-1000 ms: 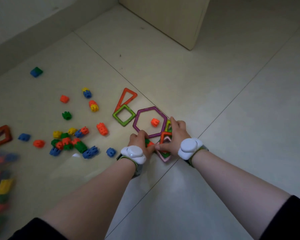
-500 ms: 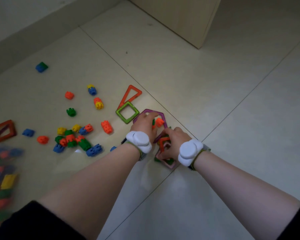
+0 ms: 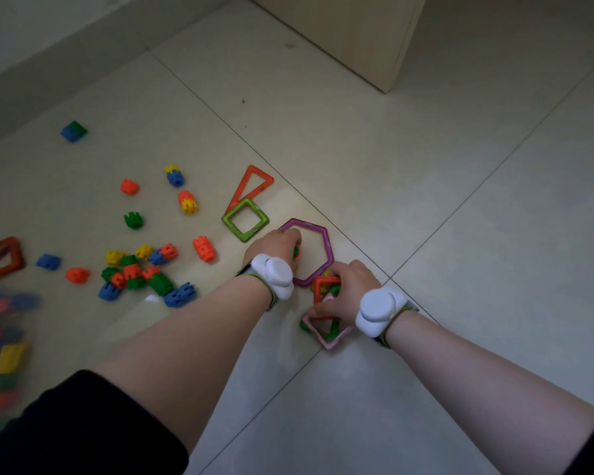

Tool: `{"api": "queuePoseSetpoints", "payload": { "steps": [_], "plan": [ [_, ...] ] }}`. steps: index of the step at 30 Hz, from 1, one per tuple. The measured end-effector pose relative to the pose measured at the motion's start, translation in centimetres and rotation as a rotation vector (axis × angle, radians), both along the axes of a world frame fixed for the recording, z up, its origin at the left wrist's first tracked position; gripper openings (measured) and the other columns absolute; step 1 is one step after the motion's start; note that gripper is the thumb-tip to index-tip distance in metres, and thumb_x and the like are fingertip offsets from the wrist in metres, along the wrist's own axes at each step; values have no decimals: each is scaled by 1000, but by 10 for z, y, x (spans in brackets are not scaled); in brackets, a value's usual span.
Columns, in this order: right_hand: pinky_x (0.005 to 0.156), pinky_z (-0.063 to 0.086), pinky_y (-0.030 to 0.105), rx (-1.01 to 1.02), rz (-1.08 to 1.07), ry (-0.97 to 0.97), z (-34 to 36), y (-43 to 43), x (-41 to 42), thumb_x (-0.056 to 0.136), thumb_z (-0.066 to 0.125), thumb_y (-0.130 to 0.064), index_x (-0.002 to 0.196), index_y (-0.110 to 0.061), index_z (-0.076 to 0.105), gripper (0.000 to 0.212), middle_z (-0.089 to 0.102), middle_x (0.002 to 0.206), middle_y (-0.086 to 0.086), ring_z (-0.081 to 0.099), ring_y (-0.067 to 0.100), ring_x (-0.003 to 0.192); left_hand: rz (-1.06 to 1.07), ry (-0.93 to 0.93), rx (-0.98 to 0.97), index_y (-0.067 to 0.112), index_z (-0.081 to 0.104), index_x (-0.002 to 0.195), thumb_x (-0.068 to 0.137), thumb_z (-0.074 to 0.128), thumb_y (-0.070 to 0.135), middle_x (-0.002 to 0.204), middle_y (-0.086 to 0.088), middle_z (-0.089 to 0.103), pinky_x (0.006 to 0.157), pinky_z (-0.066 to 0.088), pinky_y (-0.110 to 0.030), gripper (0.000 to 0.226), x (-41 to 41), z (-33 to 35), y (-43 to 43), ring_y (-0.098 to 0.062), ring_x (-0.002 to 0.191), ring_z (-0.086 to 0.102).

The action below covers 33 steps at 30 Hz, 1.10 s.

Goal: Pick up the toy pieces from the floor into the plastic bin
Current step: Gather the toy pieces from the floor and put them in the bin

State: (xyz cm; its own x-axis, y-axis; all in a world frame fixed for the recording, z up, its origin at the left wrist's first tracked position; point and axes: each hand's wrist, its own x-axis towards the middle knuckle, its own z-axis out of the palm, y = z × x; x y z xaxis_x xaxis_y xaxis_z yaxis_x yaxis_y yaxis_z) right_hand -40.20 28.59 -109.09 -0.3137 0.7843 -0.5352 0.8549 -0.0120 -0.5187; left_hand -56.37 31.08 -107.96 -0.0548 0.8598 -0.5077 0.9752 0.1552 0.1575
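Note:
My left hand (image 3: 275, 244) lies inside the purple hexagon frame (image 3: 327, 245) on the floor, fingers curled round a small orange and green block (image 3: 296, 252). Just right of it, my right hand (image 3: 344, 292) grips a stack of frame tiles (image 3: 327, 323): an orange square on top, green and pink ones beneath. The clear plastic bin (image 3: 0, 351), blurred and full of coloured pieces, sits at the left edge. A green square frame (image 3: 245, 219) and an orange triangle frame (image 3: 251, 186) lie beyond my left hand.
Several small blocks (image 3: 141, 269) in blue, green, orange and yellow lie scattered on the tiles to the left. An orange square frame (image 3: 1, 258) lies near the bin. A lone blue-green block (image 3: 73, 131) sits by the wall. A wooden cabinet corner (image 3: 374, 39) stands at the back.
My left hand moved from the tile stack into the hexagon and closed on the small orange block. My right hand kept its hold on the stacked tiles.

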Motion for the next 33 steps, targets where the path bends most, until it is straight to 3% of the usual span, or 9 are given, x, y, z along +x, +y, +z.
{"api": "queuePoseSetpoints", "payload": {
  "steps": [5, 8, 11, 13, 15, 18, 24, 28, 33],
  "plan": [
    [52, 29, 12, 24, -79, 100, -10, 0, 4, 50, 85, -46, 81, -32, 50, 48, 39, 80, -13, 43, 2, 67, 190, -219, 206, 24, 57, 111, 87, 57, 31, 113, -4, 58, 70, 42, -28, 25, -7, -3, -33, -27, 96, 58],
    [64, 50, 21, -30, -216, 238, -11, 2, 2, 50, 86, -42, 106, -32, 51, 67, 58, 95, -7, 59, 9, 79, 184, -399, 116, 25, 61, 103, 81, 63, 32, 105, -2, 60, 74, 42, -26, 23, -6, -7, -53, -22, 94, 57],
    [82, 54, 31, -154, -332, 375, -8, 0, -2, 51, 87, -42, 135, -41, 31, 101, 50, 116, -5, 59, 18, 100, 320, -576, 68, 25, 62, 99, 80, 66, 29, 91, 2, 62, 70, 48, -25, 19, -8, -11, -63, -16, 83, 58],
    [90, 54, 37, -233, -407, 453, -7, -1, -5, 54, 88, -37, 141, -38, 26, 106, 47, 125, 1, 57, 23, 110, 482, -751, 75, 23, 62, 92, 82, 67, 22, 79, 4, 61, 60, 50, -16, 11, -11, -12, -68, -12, 71, 58],
    [88, 55, 37, -339, -513, 557, -6, -3, -7, 59, 87, -27, 142, -32, 29, 101, 50, 128, 6, 59, 24, 109, 601, -906, 59, 20, 61, 88, 85, 66, 18, 73, 3, 60, 53, 48, -10, 6, -14, -11, -73, -8, 63, 56],
    [87, 56, 40, -481, -589, 639, -5, -9, -13, 65, 83, -13, 140, -21, 37, 88, 54, 127, 10, 62, 26, 104, 688, -972, 49, 17, 61, 86, 85, 65, 16, 72, 0, 59, 55, 48, -14, 5, -17, -10, -82, -10, 62, 54],
    [89, 54, 46, -565, -565, 559, 0, -16, -18, 70, 76, 0, 137, -16, 40, 78, 59, 119, 15, 66, 32, 100, 835, -970, 149, 15, 61, 87, 84, 68, 23, 69, 2, 60, 42, 45, -9, 10, -27, -11, -100, 4, 46, 57],
    [94, 52, 46, -546, -494, 486, 2, -26, -26, 76, 66, 5, 137, -13, 40, 69, 59, 119, 15, 63, 31, 103, 922, -1079, 40, 18, 58, 81, 86, 65, 16, 69, -4, 59, 41, 47, -18, 8, -22, -6, -105, -8, 47, 58],
    [84, 55, 48, -619, -529, 534, 14, -42, -39, 80, 58, 8, 93, -7, 65, 21, 68, 84, 18, 65, 30, 73, 1090, -1144, -55, 16, 54, 79, 87, 62, 13, 74, -8, 58, 49, 54, -25, 12, -18, -4, -122, -20, 62, 58]
  ]
}}
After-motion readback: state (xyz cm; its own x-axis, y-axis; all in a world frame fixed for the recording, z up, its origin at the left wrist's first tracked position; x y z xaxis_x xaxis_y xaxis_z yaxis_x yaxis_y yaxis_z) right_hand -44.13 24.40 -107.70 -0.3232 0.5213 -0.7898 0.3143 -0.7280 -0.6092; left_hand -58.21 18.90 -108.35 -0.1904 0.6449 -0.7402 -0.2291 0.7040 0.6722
